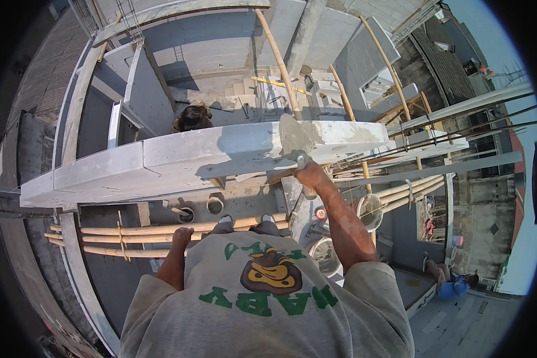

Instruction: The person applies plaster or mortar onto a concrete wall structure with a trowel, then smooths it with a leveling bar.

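My right hand [311, 176] grips the handle of a trowel [296, 139]. Its broad blade rests over the top of a white block wall [212, 140] and looks coated in grey mortar. A wet grey smear [334, 132] of mortar covers the block top to the right of the blade. Down at my left side, my left hand [182, 235] hangs beside the bamboo poles [149, 230]; its fingers are mostly hidden, and nothing shows in it.
Buckets stand below: a pale one [215, 205], a dark one [183, 215], and mortar buckets [370, 213] to my right. A person [194, 116] is beyond the wall; another [450, 280] is lower right. Slanted bamboo props [278, 59] and steel bars [477, 126] extend nearby.
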The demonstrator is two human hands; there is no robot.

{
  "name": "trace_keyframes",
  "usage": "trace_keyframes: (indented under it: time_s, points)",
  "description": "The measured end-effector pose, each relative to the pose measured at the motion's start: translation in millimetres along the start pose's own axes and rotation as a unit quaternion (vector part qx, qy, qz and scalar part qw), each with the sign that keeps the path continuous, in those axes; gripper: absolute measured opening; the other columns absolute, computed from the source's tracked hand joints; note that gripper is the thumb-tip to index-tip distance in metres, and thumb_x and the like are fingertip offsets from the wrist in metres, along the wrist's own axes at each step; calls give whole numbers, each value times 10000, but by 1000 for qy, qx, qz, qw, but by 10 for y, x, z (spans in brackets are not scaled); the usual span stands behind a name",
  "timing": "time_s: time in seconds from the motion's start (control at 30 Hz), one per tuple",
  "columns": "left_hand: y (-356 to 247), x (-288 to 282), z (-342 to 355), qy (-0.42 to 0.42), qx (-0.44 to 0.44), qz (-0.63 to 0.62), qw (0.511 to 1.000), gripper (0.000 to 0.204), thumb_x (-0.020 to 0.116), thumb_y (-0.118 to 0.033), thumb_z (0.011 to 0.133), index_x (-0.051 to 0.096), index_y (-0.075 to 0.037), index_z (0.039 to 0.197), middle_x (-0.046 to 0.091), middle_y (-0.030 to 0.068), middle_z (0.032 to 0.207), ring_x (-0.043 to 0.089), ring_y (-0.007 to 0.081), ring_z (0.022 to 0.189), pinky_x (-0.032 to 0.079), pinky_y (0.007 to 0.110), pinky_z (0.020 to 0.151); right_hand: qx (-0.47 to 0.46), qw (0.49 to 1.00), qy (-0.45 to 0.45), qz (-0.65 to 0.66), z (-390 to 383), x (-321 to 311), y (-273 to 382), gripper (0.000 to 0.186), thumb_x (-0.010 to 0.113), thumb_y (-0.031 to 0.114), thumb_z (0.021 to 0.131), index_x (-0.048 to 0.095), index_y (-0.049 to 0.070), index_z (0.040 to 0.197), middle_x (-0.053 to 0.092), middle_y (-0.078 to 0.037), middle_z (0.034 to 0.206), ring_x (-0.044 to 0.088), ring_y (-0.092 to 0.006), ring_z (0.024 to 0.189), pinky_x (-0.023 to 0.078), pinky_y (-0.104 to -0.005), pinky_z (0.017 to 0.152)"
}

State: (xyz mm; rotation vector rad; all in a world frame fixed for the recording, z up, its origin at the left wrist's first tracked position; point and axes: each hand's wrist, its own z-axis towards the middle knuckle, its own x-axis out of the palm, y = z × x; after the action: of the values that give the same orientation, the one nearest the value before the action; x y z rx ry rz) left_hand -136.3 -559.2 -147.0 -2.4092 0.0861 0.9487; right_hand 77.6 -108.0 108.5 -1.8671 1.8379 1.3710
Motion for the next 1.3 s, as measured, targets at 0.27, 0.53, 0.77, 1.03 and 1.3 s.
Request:
trace_keyframes:
  time_s: [0.27, 0.53, 0.77, 1.03, 1.3]
  points:
    - [-104, 261, 287, 24, 151, 94, 984, 325, 574, -369, 795, 691, -75, 872, 665, 162, 843, 628, 329, 810, 472, 423, 734, -51, 997, 46, -38, -328, 304, 466, 519, 588, 204, 708, 523, -110, 1115, 567, -318, 1090, 536, -402, 1085, 437, -385, 918]
    - [-927, -512, 193, -44, -10, -197, 979, 447, 603, -401, 795, 647, -37, 1050, 672, 166, 927, 644, 276, 862, 468, 365, 760, -53, 988, 37, 138, -415, 334, 364, 398, 648, 200, 721, 574, -27, 1040, 613, -118, 874, 564, -208, 805, 441, -317, 751]
    - [310, -419, -100, -31, -165, -141, 976, 459, 609, -403, 786, 635, -67, 1097, 613, 173, 1129, 593, 305, 1036, 447, 390, 907, 74, 986, 7, 152, 127, 162, 403, 350, 633, 210, 751, 606, -93, 923, 597, -193, 751, 592, -272, 568, 468, -384, 477]
    - [1129, 186, -355, 43, -184, 0, 982, 536, 481, -462, 830, 593, -40, 1142, 545, 191, 1225, 525, 335, 1131, 428, 416, 941, -190, 975, 80, -81, -252, 1720, 1694, 445, 635, 197, 694, 509, -99, 1002, 624, -256, 794, 636, -373, 734, 517, -430, 649]
    - [318, -287, -477, -73, -171, -276, 943, 514, 593, -437, 807, 613, -36, 1128, 613, 178, 1131, 573, 319, 1072, 436, 378, 923, -356, 877, 224, -231, -657, 1923, 2246, 522, 662, 283, 692, 508, -26, 1084, 613, -277, 967, 583, -423, 944, 464, -431, 816]
